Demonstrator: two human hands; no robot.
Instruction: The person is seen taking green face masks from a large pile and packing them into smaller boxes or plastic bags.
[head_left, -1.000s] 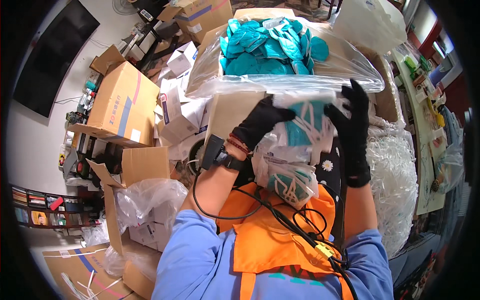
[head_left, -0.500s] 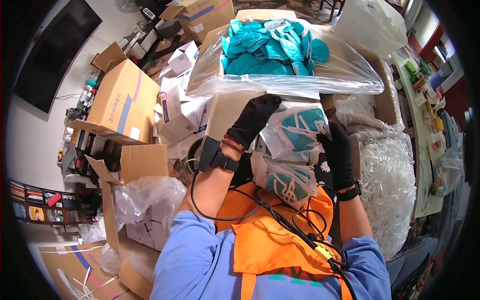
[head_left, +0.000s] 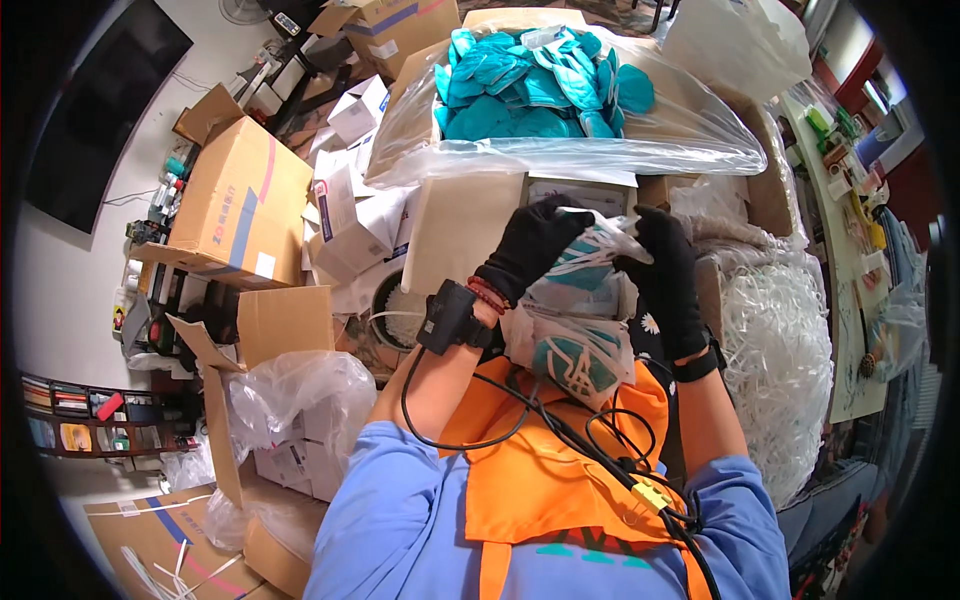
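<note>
Between my two black-gloved hands is a teal face mask in a clear plastic bag [head_left: 590, 258], its white straps showing through. My left hand [head_left: 535, 245] grips the bag's left side with curled fingers. On the other side, my right hand [head_left: 662, 285] pinches the bag's upper right corner. A second bagged teal mask [head_left: 578, 362] rests at my lap, against the orange apron [head_left: 540, 480]. Under the held bag, partly hidden, lies an open white box [head_left: 625, 298]. Beyond my hands a heap of teal masks [head_left: 540, 95] fills a carton lined with clear plastic [head_left: 690, 150].
Left of me stand a large brown carton [head_left: 235, 200], loose white boxes [head_left: 355, 220] and an open carton [head_left: 290, 325] with plastic inside. White shredded strips [head_left: 775, 370] fill a bag at my right. A black cable [head_left: 570, 435] runs across my front.
The held bag has gone from lying fairly flat to folded and bunched between my hands. My left hand has moved slightly down and right, over the bag's side.
</note>
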